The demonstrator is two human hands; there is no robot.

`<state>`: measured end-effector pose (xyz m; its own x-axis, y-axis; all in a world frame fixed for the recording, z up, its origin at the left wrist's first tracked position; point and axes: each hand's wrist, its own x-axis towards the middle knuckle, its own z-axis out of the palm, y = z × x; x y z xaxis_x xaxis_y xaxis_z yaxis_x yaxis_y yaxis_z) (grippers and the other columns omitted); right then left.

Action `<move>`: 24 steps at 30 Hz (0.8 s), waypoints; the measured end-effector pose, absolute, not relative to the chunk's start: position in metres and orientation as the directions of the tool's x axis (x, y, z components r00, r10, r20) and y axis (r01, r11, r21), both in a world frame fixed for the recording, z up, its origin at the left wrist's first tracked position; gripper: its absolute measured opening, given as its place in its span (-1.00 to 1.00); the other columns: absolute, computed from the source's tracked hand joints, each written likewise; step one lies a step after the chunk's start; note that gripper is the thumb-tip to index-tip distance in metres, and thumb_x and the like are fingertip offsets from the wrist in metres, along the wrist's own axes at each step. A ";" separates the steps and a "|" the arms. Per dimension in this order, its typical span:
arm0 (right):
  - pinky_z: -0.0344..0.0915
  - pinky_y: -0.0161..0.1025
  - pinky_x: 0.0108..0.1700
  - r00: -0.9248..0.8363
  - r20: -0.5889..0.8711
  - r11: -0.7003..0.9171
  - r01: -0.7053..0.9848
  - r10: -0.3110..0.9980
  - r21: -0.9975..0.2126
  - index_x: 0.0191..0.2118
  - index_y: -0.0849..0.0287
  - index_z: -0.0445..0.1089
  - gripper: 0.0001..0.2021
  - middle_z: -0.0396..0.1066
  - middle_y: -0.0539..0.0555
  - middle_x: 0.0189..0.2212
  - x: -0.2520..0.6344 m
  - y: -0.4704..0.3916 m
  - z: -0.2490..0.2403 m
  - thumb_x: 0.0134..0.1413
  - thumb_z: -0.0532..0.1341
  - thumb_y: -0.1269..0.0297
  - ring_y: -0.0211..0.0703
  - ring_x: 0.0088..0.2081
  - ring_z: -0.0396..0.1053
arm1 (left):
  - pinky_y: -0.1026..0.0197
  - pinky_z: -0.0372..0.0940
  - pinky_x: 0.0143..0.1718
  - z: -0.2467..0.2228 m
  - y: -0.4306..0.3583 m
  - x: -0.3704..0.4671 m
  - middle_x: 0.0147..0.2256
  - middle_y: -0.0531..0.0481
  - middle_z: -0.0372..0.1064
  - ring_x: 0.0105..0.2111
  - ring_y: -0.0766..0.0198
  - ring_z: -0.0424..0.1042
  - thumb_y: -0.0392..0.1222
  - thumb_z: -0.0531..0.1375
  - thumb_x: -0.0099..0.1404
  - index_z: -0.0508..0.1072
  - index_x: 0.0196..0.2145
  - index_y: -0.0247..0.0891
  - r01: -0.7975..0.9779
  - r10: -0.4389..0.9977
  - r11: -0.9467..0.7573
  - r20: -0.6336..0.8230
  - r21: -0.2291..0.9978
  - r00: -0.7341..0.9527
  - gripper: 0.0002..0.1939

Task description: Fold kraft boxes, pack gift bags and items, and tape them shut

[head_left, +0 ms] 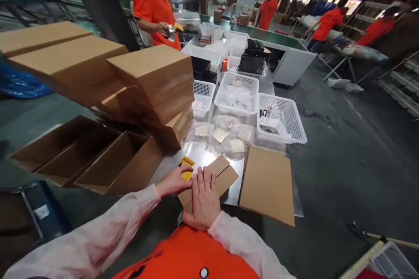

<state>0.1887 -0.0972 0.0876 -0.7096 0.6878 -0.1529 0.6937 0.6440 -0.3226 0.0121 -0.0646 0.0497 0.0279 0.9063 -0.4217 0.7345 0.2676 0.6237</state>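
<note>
A small cardboard box lies at the front of the metal table, its top flaps meeting at a seam. My right hand presses flat on it, fingers stretched out and close together. My left hand is at the box's left side, its fingers and thumb closed round a yellow tape dispenser. The dispenser's lower part is partly hidden by that hand. Flat cardboard sheets lie to the right of the box.
Bubble-wrapped packs lie beyond the box. White baskets with small goods line the table. Tall cardboard boxes are stacked at the left, with open boxes below. A co-worker in orange stands at the far left side.
</note>
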 end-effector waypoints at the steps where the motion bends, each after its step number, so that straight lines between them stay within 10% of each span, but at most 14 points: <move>1: -0.42 0.32 0.38 -0.706 -0.145 0.639 0.695 0.694 -0.329 0.40 0.57 -0.16 0.00 -0.39 0.50 0.40 0.191 -0.097 0.086 0.07 0.20 -0.08 0.36 0.43 -0.46 | 0.14 0.31 -0.05 0.051 -0.064 0.012 -0.05 -0.15 0.51 -0.06 -0.05 0.47 0.12 0.26 0.03 0.50 0.00 -0.32 0.721 0.899 0.278 -0.437 0.634 0.038 -0.36; 11: -0.43 0.28 0.39 -0.689 -0.169 0.593 0.703 0.705 -0.393 0.40 0.57 -0.13 -0.02 -0.40 0.49 0.40 0.195 -0.089 0.084 0.10 0.19 -0.11 0.37 0.42 -0.48 | 0.14 0.35 -0.05 0.069 -0.056 -0.012 -0.11 -0.12 0.51 -0.08 -0.05 0.45 0.15 0.34 -0.14 0.45 -0.01 -0.36 0.571 0.792 0.370 -0.569 0.733 0.218 -0.22; 16: -0.47 0.28 0.39 -0.688 -0.151 0.572 0.687 0.710 -0.448 0.39 0.57 -0.10 -0.07 -0.40 0.48 0.41 0.193 -0.088 0.080 0.14 0.15 -0.08 0.35 0.42 -0.54 | 0.15 0.31 0.04 0.144 -0.026 -0.028 0.08 -0.08 0.43 0.03 -0.08 0.41 -0.01 0.44 -0.27 0.39 0.17 -0.26 0.763 0.870 0.282 -0.490 0.581 0.052 -0.02; 24: -0.53 0.31 0.39 -0.640 -0.055 0.551 0.700 0.767 -0.454 0.34 0.65 0.00 -0.04 -0.33 0.55 0.39 0.181 -0.088 0.059 0.08 0.19 -0.12 0.43 0.41 -0.45 | 0.25 0.32 -0.19 0.201 0.103 0.113 -0.27 0.03 0.55 -0.26 0.12 0.51 -0.20 0.31 0.01 0.59 -0.05 -0.36 0.829 0.875 -0.020 -0.391 0.559 0.285 -0.50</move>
